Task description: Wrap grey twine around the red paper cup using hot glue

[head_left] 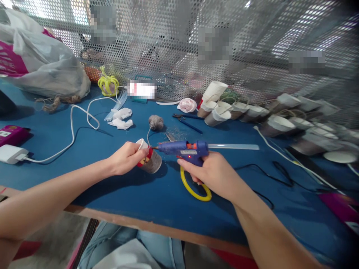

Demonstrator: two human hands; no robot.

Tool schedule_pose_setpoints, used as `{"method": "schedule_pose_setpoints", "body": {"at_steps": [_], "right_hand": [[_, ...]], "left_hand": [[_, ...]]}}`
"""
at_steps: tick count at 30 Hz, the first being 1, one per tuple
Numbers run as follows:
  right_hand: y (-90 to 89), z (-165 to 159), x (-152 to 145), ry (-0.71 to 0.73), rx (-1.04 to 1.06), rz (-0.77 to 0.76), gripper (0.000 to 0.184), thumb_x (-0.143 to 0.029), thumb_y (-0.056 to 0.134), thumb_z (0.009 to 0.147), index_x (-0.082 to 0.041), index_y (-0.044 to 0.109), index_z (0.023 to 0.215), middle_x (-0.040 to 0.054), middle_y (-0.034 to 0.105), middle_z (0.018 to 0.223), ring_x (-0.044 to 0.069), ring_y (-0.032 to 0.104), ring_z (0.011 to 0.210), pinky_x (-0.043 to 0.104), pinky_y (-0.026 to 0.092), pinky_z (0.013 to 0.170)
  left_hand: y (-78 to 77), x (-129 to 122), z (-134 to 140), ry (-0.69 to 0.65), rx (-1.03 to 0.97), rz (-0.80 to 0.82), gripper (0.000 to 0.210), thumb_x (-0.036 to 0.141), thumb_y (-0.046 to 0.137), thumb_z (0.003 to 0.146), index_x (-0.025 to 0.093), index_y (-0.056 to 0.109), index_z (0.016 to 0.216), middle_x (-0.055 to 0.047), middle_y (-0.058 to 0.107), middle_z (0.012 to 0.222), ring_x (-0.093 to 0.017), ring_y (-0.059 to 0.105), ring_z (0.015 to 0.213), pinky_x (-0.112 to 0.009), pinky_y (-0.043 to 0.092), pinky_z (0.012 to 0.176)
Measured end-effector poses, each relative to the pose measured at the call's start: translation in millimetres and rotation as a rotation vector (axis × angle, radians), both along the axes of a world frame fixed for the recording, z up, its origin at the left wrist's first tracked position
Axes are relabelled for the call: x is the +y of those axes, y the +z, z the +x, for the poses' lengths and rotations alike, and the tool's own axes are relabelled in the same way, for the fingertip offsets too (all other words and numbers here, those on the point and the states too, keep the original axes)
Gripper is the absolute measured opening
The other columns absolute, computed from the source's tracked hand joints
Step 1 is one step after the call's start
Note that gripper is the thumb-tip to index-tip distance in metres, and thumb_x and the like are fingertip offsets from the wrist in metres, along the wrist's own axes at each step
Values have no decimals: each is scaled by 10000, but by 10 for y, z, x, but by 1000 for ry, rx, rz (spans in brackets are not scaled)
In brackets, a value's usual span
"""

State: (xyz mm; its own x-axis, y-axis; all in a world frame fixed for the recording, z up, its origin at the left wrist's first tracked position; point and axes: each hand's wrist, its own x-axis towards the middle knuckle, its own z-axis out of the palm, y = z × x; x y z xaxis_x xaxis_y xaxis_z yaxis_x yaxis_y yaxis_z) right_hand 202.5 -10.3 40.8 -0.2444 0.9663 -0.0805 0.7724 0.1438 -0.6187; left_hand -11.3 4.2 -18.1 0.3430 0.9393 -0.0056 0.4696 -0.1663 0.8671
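Note:
In the head view my left hand [127, 157] is closed around a paper cup [153, 163], which lies tilted with its white rim up and to the left. Grey yarn wraps the cup's lower part; red print shows nearer the rim. A strand runs from the cup to a small ball of grey yarn [156, 122] behind it. My right hand [214, 172] grips a blue hot glue gun [183, 148], its nozzle at the cup's side near my left fingers. A clear glue stick [234, 147] protrudes from its back. Below my right hand is a yellow loop-shaped handle [193, 191], partly hidden.
Pliers [190, 125] lie behind the glue gun. Several yarn-wrapped cups [218, 115] stand at the back right. A black cord [263, 177] and white cables [73, 129] cross the blue table [157, 198]. A plastic bag [50, 59] sits back left, before a perforated metal screen [168, 48].

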Motion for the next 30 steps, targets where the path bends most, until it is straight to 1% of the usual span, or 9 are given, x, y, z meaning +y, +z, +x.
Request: {"method": "schedule_pose_setpoints", "body": {"at_steps": [7,13,18,23,30], "right_hand": [[21,25,-22,0,12,-36,378,-380,538,698,-206,393,396,-44,468,320,97,460,325,221,399,427],[35,14,-22,1,30,-43,361,-354,540,698,-205,402,400,-38,476,323,100,464,328,223,394,421],[39,29,-61,17,34,1,356,-345,540,697,-208,407,397,-42,471,325,104,453,325,227,380,405],[39,51,-80,57,11,14,375,-339,525,712,-211,401,382,-42,470,325,107,450,333,231,382,422],[40,47,-112,109,-20,85,324,-318,502,731,-210,453,430,-50,480,331,118,475,365,233,390,445]], "left_hand": [[37,-25,8,-7,11,4,345,368,322,793,120,476,610,36,342,531,-69,292,493,-181,271,453],[11,-7,-1,-12,-10,17,339,360,314,802,129,446,591,37,317,538,-69,280,502,-181,245,446],[3,-19,2,-12,-6,27,342,365,316,802,131,436,583,40,311,535,-67,275,497,-185,234,448],[21,-22,16,2,-25,-2,339,373,329,793,127,461,600,42,323,523,-69,284,490,-190,240,453],[15,-18,24,37,-76,-52,363,415,344,773,126,474,596,40,343,503,-70,284,469,-197,231,441]]}}
